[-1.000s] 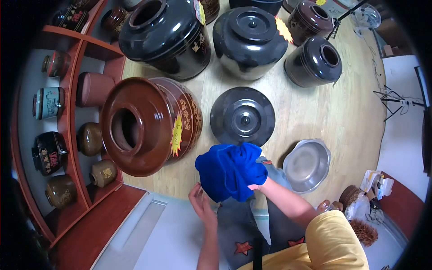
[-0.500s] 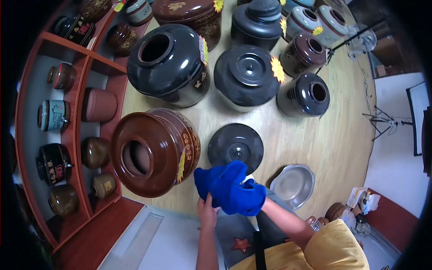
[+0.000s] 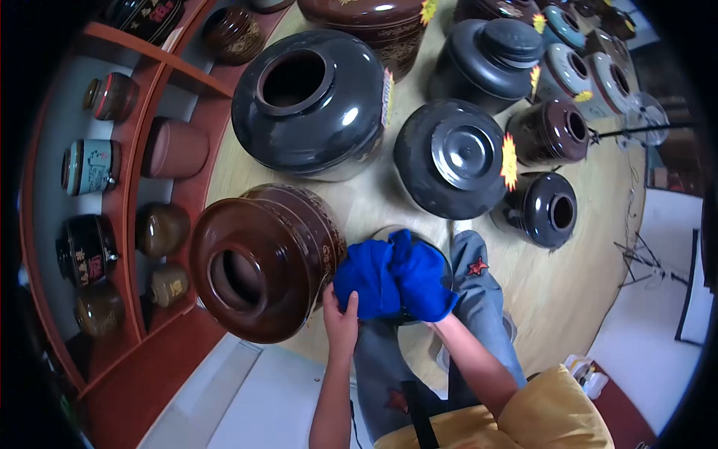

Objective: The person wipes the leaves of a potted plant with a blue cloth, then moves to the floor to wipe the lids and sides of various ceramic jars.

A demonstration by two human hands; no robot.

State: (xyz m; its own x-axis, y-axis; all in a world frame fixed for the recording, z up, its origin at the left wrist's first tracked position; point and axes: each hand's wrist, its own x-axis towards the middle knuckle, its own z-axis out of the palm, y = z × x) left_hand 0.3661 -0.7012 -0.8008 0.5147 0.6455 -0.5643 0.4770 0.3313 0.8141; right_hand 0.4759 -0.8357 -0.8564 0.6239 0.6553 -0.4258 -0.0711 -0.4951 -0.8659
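Note:
A crumpled blue cloth (image 3: 396,277) is held in front of my body, over a dark round lid or pot (image 3: 443,258) that it mostly hides. My left hand (image 3: 342,318) grips the cloth's left edge, thumb up, close to the large brown jar (image 3: 247,273). The right hand (image 3: 440,318) reaches into the cloth from the right; its fingers are covered by the fabric. The brown jar has a wide rim and an open mouth facing me.
Behind stand a big black open jar (image 3: 310,105), a black lidded jar (image 3: 452,157) and smaller dark jars (image 3: 550,209). Red shelves (image 3: 134,202) with pots line the left. My jeans-clad legs (image 3: 479,299) straddle the work spot, partly covering a metal basin (image 3: 510,328).
The view has shifted and come closer to the jars. The cloth is more spread out, now over the dark round piece. My legs have come forward, partly covering the basin.

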